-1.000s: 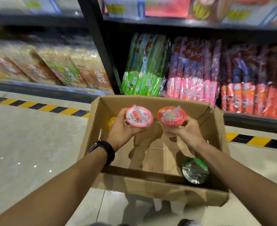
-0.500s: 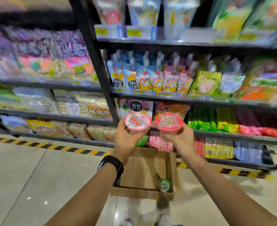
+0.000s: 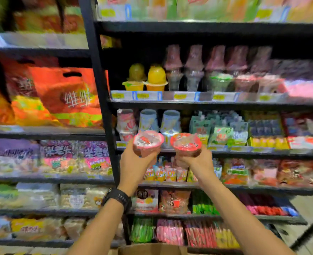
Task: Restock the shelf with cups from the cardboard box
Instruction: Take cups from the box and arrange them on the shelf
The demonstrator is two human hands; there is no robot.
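Head view, frame blurred.
- Left hand [image 3: 133,168]: fingers curled round the left cup [image 3: 147,142], gripping it from below and behind; pink-rimmed lid up, tipped slightly toward the camera.
- Right hand [image 3: 198,162]: same kind of grip on the right cup [image 3: 186,144], red-rimmed lid, crinkled film on top.
- The cups are side by side with a narrow gap between the lids, raised in front of the shelf [image 3: 244,150] edge, just before a row of pale cups [image 3: 170,122].
- Black wristwatch [image 3: 117,198] on the left wrist.
- Yellow jelly cups [image 3: 156,78] one shelf higher.
- Cardboard box [image 3: 152,249]: only its top edge shows, at the bottom of the frame between the forearms.
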